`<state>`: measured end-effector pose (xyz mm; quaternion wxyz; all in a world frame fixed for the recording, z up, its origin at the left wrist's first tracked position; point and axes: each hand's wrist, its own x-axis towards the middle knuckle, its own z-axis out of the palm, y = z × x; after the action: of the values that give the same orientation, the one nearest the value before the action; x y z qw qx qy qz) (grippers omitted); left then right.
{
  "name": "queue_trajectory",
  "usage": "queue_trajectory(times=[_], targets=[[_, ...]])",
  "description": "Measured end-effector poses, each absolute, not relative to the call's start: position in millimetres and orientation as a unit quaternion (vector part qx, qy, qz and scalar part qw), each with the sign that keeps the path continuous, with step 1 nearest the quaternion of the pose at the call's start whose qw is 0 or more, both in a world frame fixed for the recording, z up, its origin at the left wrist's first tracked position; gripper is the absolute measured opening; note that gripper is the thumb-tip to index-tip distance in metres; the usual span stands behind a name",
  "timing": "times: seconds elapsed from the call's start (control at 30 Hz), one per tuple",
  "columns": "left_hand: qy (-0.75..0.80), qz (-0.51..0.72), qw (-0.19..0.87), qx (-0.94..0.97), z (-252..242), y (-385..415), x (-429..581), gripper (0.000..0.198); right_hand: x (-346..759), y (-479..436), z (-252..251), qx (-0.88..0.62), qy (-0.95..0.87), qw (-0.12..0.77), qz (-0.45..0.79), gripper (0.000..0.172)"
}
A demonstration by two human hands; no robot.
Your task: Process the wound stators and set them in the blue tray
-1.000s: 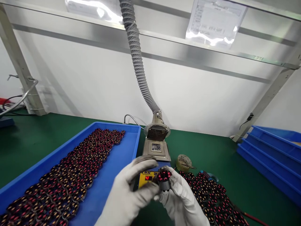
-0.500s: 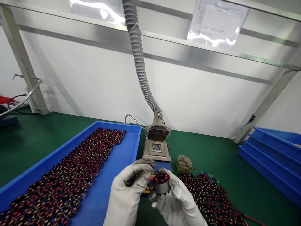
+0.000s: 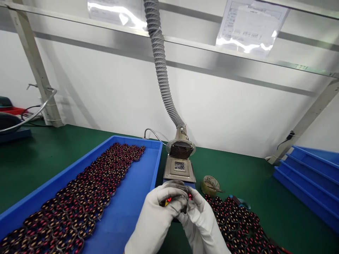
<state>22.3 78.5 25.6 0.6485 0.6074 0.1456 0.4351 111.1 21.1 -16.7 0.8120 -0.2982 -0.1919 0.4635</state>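
Both my hands wear white gloves and meet low in the middle of the view. My left hand point(image 3: 161, 211) curls its soiled fingers over a small wound stator point(image 3: 188, 197) with red coils; my right hand point(image 3: 200, 220) grips the same stator from below. The part is mostly hidden between the fingers. Right behind my hands stands a solder pot point(image 3: 179, 168) on a blue base.
A long blue tray point(image 3: 134, 197) on the left holds several rows of wound stators point(image 3: 90, 190). More stators point(image 3: 235, 222) lie loose on the green mat at right, near a small flux tin point(image 3: 209, 184). A grey fume hose point(image 3: 162, 70) descends to the pot. Stacked blue trays point(image 3: 312, 176) sit far right.
My left fingers have closed down over the stator, which showed openly a second ago. Both hands have shifted slightly right and up, closer to the solder pot.
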Motion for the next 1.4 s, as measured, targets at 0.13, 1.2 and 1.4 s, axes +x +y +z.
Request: queue_trajectory(times=[0.13,1.2,1.4], targets=[[0.221,0.484,0.691,0.489,23,88,12,0.011,112,17,-10,-0.267,-0.215,0.782,0.520,0.035],[0.101,0.480,0.575,0.656,42,76,1,0.014,114,9,1,-0.373,-0.241,0.797,0.410,0.030],[0.193,0.469,0.599,0.620,44,80,-7,0.020,105,9,-9,-0.472,-0.303,0.825,0.067,0.041]])
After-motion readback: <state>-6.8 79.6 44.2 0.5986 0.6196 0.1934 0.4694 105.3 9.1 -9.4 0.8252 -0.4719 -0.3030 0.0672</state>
